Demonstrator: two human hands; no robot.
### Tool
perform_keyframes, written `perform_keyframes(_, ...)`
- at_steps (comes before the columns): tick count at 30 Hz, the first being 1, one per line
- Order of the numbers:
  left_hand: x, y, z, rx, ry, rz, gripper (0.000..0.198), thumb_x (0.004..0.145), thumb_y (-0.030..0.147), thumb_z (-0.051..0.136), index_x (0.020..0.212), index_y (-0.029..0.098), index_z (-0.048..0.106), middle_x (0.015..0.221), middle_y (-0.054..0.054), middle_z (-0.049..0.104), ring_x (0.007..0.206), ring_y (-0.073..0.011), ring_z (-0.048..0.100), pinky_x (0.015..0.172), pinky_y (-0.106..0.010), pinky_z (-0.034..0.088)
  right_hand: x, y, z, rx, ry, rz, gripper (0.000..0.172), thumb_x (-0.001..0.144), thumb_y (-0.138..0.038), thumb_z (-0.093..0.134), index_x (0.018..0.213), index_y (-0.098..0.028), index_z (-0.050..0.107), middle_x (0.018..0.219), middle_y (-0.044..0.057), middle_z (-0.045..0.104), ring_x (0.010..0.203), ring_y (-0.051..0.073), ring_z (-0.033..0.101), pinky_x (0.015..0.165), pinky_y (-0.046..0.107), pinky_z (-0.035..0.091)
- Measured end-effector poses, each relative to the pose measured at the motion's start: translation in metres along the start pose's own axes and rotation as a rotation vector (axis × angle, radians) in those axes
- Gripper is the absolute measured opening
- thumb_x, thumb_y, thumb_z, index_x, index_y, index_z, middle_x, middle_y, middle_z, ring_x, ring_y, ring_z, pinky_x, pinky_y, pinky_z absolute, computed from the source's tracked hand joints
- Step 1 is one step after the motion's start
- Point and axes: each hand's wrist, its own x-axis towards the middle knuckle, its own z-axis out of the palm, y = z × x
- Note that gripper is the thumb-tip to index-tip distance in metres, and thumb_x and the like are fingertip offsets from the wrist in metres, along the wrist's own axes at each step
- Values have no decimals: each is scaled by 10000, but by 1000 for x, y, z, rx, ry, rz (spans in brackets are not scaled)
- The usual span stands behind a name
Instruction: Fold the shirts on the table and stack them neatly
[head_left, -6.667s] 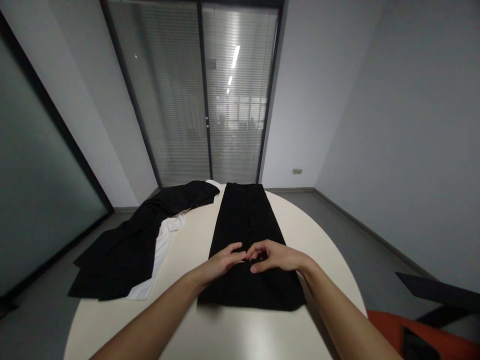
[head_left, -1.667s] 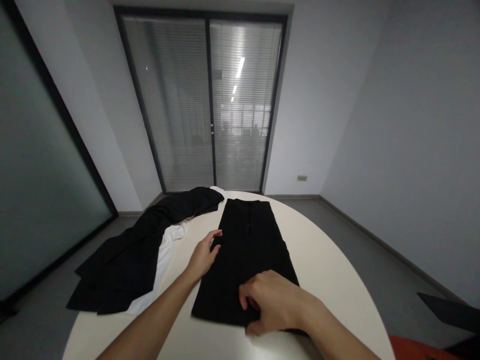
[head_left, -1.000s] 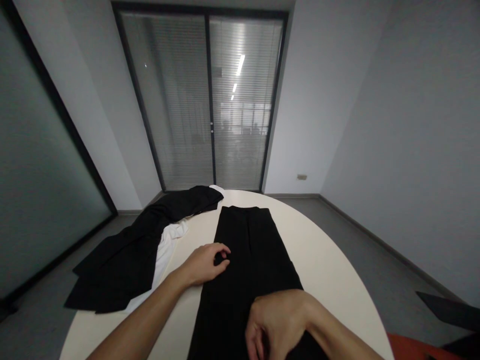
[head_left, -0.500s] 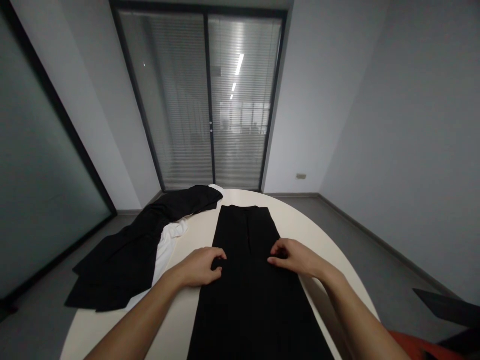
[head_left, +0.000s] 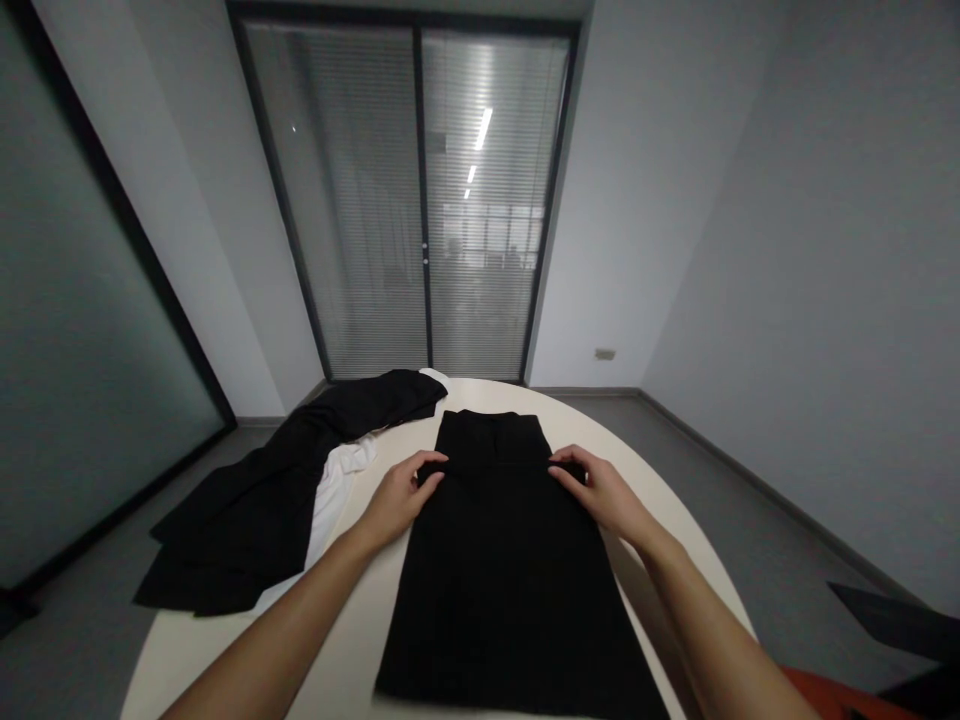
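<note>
A black skirt [head_left: 510,580] lies lengthwise on the round cream table [head_left: 345,640], with a short slit near its far end. My left hand [head_left: 401,495] pinches the skirt's left edge between thumb and fingers. At the opposite edge, my right hand [head_left: 604,490] pinches the cloth at about the same height. A crosswise crease or fold runs between the two hands, covering part of the slit. The skirt's near edge shows close to the bottom of the view.
Left on the table lies a heap of black clothing [head_left: 247,510] with a white garment [head_left: 330,495] partly under it. Beyond the table stands a glass door with blinds [head_left: 480,300]. A red-orange item [head_left: 832,695] and a dark flat object [head_left: 892,615] are at lower right.
Both hands have moved away from me along the skirt, and their fingers have closed on its edges. The cloth has shifted forward, a crosswise fold has formed, and the near edge has come into view.
</note>
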Motion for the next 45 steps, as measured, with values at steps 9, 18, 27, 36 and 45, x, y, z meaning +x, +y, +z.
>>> perform_keyframes(9, -1, -25, 17, -82, -26, 41, 451, 882, 182, 548, 1330, 231, 550, 1288, -82, 638, 1236, -216, 576, 1125, -435, 387, 6, 31, 22, -3, -91, 11, 287, 882, -217, 536, 1136, -190, 669, 1168, 86, 699, 1115, 228, 632, 1029, 397, 454)
perform_keyframes(18, 11, -34, 26, -163, 69, -9, 542, 887, 239, 567, 1414, 215, 441, 1428, -112, 534, 1289, -221, 546, 1127, -431, 400, 19, 41, 33, -78, 58, -13, 272, 896, -259, 520, 1128, -221, 658, 1171, 72, 686, 1116, 240, 609, 1028, 432, 447)
perform_keyframes(27, -3, -26, 21, 221, 43, 85, 545, 866, 197, 585, 1395, 261, 471, 1597, -88, 283, 1455, -269, 334, 1188, -481, 316, 3, 3, 10, -29, -117, -60, 222, 886, -388, 599, 939, -201, 706, 914, 54, 695, 832, 192, 620, 766, 310, 481)
perform_keyframes(36, -20, 11, 5, 473, 22, -129, 352, 881, 383, 604, 1209, 254, 585, 1160, -97, 638, 966, -278, 662, 837, -392, 504, -4, 4, 2, -178, -148, 131, 246, 887, -420, 596, 956, -203, 691, 801, 37, 690, 708, 177, 610, 641, 279, 413)
perform_keyframes(45, -8, -27, 15, 241, 56, -122, 454, 902, 320, 560, 1340, 210, 510, 1117, -86, 682, 838, -205, 654, 807, -345, 509, 3, 55, 25, -94, 64, 326, 446, 904, -415, 559, 1264, -152, 566, 1043, 117, 695, 829, 205, 670, 784, 329, 494)
